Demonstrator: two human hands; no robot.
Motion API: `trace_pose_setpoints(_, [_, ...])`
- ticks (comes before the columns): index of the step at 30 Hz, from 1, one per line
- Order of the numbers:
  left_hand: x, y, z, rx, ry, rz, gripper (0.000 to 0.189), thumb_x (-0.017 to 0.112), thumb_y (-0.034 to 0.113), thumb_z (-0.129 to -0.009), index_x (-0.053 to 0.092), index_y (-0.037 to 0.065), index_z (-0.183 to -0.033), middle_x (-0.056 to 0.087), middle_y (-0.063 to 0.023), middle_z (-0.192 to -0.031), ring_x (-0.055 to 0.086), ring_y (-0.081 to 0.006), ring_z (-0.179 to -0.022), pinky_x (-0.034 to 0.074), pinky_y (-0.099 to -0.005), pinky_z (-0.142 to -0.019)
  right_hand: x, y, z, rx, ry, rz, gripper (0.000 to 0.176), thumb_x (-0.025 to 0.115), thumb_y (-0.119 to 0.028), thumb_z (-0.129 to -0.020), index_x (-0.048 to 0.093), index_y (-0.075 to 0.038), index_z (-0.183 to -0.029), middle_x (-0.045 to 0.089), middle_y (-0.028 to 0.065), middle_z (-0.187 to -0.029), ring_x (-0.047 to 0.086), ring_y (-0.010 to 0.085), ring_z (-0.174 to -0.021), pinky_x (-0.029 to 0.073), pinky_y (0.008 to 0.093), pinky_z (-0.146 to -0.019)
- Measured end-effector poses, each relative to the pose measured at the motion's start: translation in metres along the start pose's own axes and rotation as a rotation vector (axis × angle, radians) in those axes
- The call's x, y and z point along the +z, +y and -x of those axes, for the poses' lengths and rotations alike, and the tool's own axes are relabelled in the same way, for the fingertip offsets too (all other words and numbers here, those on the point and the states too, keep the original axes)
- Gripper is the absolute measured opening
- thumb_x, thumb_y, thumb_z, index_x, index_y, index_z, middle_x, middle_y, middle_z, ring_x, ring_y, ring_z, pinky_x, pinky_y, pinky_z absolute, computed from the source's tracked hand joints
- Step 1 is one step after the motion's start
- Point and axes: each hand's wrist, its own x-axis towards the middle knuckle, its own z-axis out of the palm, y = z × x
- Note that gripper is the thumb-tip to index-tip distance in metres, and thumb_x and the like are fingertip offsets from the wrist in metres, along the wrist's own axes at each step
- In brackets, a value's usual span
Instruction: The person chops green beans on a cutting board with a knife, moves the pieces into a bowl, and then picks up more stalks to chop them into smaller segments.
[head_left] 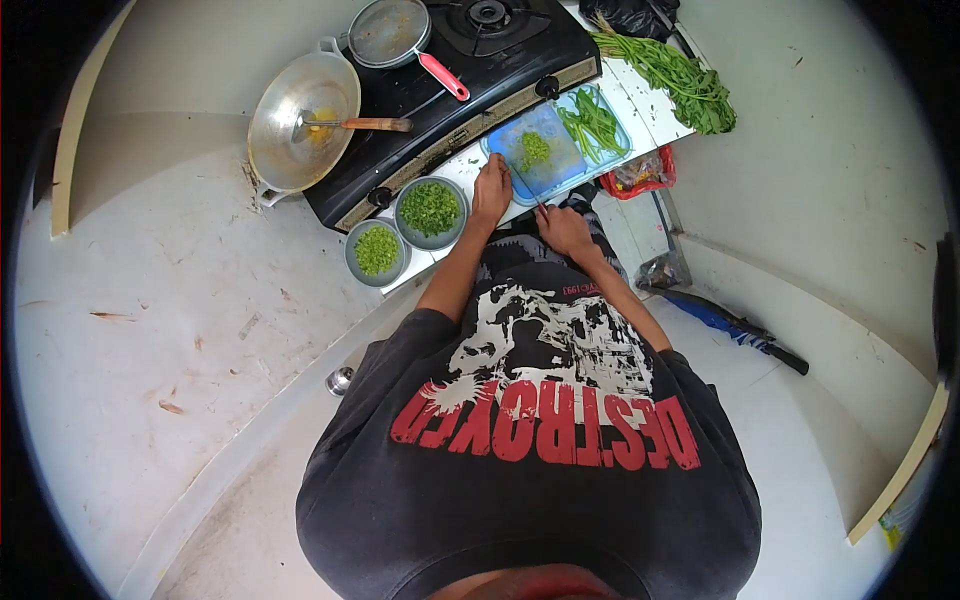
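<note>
My right hand (568, 232) is closed round the handle of a knife (524, 188), whose blade slants up and left over the edge of the blue cutting board (565, 178). Close to the blade's tip, at the board's left side, my left hand (491, 190) has its fingers pressed together; what they pinch, if anything, is too small to make out. A small heap of chopped green stalks (534, 149) lies on the board. Uncut leafy greens (592, 124) rest on the blue tray (622, 147) at its right.
Left of my hands stand a bowl of chopped leaves (430, 208) and a bowl of chopped stalks (377, 250). Behind are the black gas stove (470, 80), a wok (290, 150) with a spatula (375, 124), and a red-handled strainer (390, 35). A greens bunch (690, 88) lies right.
</note>
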Motion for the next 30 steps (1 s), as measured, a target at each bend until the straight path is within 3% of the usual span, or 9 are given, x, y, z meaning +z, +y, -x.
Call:
trace_pose_setpoints(6, [0.000, 0.002, 0.002, 0.029, 0.033, -0.074, 0.027, 0.060, -0.005, -0.086, 0.050, -0.001, -0.110, 0.065, -0.0184, -0.088, 0.067, -0.0357, -0.082, 0.053, -0.0410, -0.071, -0.004, -0.006, 0.000, 0.007, -0.037, -0.007, 0.048, 0.048, -0.041, -0.099, 0.068, 0.003, -0.093, 0.066, 0.0319, -0.086, 0.066, 0.0473, -0.083, 0.053, 0.0566, -0.079])
trace_pose_setpoints(15, [0.000, 0.002, 0.001, 0.008, 0.007, -0.114, 0.026, 0.060, -0.005, -0.086, 0.049, -0.002, -0.111, 0.065, -0.0196, -0.089, 0.067, -0.0370, -0.083, 0.054, -0.0426, -0.072, -0.005, -0.010, -0.016, -0.015, -0.118, 0.046, 0.048, 0.046, -0.040, -0.100, 0.068, 0.003, -0.094, 0.068, 0.0307, -0.088, 0.067, 0.0465, -0.087, 0.053, 0.0553, -0.081])
trace_pose_setpoints(18, [0.002, -0.003, 0.000, 0.011, 0.013, -0.106, 0.027, 0.060, -0.004, -0.086, 0.050, -0.002, -0.110, 0.066, -0.0189, -0.089, 0.068, -0.0348, -0.081, 0.054, -0.0409, -0.071, -0.014, -0.020, -0.019, 0.016, -0.106, 0.063, 0.045, 0.049, -0.038, -0.099, 0.070, 0.001, -0.093, 0.069, 0.0265, -0.086, 0.069, 0.0454, -0.083, 0.056, 0.0527, -0.078])
trace_pose_setpoints(24, [0.003, -0.001, 0.000, -0.048, 0.037, -0.058, 0.026, 0.061, -0.004, -0.087, 0.050, -0.002, -0.110, 0.067, -0.0166, -0.086, 0.069, -0.0290, -0.077, 0.055, -0.0370, -0.069, -0.006, -0.012, -0.007, -0.002, -0.014, 0.029, 0.048, 0.047, -0.041, -0.099, 0.069, 0.002, -0.092, 0.070, 0.0266, -0.087, 0.068, 0.0461, -0.084, 0.055, 0.0533, -0.079])
trace_pose_setpoints(27, [0.005, 0.002, -0.003, -0.148, 0.020, -0.041, 0.024, 0.061, -0.003, -0.087, 0.051, -0.002, -0.109, 0.067, -0.0154, -0.086, 0.070, -0.0285, -0.078, 0.055, -0.0359, -0.069, 0.002, 0.001, -0.008, 0.021, 0.001, -0.026, 0.050, 0.049, -0.044, -0.098, 0.066, 0.003, -0.092, 0.067, 0.0312, -0.087, 0.066, 0.0489, -0.080, 0.054, 0.0559, -0.077])
trace_pose_setpoints(30, [0.003, 0.003, -0.004, -0.084, 0.043, 0.039, 0.022, 0.059, -0.005, -0.086, 0.052, -0.001, -0.106, 0.065, -0.0175, -0.085, 0.066, -0.0347, -0.079, 0.053, -0.0418, -0.070, 0.006, 0.009, -0.013, 0.000, 0.029, -0.012, 0.050, 0.050, -0.043, -0.097, 0.067, 0.003, -0.090, 0.067, 0.0314, -0.086, 0.066, 0.0494, -0.079, 0.053, 0.0564, -0.077])
